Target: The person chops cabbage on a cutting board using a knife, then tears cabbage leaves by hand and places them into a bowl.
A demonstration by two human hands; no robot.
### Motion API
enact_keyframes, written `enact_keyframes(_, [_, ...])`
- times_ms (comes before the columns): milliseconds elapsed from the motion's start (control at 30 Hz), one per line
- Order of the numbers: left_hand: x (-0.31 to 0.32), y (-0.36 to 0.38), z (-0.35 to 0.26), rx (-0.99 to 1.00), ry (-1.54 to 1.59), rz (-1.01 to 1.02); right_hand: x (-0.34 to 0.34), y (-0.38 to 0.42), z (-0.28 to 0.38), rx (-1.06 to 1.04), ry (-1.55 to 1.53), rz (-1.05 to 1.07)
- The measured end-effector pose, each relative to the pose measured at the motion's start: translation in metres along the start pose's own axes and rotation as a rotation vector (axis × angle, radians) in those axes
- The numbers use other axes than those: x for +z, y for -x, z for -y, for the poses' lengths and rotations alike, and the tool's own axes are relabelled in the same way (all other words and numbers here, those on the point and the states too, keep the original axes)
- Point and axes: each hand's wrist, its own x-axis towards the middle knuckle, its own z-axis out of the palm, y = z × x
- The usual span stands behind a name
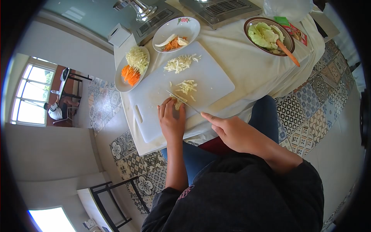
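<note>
Cabbage piece point(178, 104): pale yellow-green, small and compact, lay on the near part of the white cutting board point(216, 77), mostly hidden under the fingers.
Left hand point(171, 118): fingers curled and pressed together, pinning the cabbage piece down.
Right hand point(232, 131): closed around the handle of the knife point(183, 101), index finger stretched along it.
Knife: thin blade lay against the cabbage piece, just beside the left fingertips.
Cut shreds point(186, 86): short, pale strips scattered just beyond the blade; a larger heap point(179, 63) sat farther up the board.
Side plate point(120, 83): held shredded cabbage and carrot, touching the board's left edge.
</note>
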Motion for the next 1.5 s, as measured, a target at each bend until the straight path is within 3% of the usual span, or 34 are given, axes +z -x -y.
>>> enact_keyframes(300, [-0.002,0.000,-0.003,-0.022,0.015,0.006,-0.026,0.058,0.014,0.065,0.008,0.063])
enact_keyframes(400, [-0.001,0.000,-0.003,-0.018,0.018,0.009,-0.026,0.053,0.019,0.108,0.038,0.092])
enact_keyframes(600, [-0.003,-0.001,-0.002,-0.005,0.007,0.007,0.006,0.005,0.002,-0.054,0.002,-0.031])
enact_keyframes(767, [-0.001,0.000,-0.001,0.016,0.004,-0.003,0.015,-0.027,0.004,-0.016,0.038,-0.039])
enact_keyframes(1100, [-0.002,0.001,-0.002,0.003,0.024,0.005,-0.020,-0.007,0.009,0.107,-0.135,-0.008])
enact_keyframes(1500, [-0.008,0.003,0.005,0.035,0.092,0.048,-0.006,0.000,0.011,0.020,-0.088,-0.023])
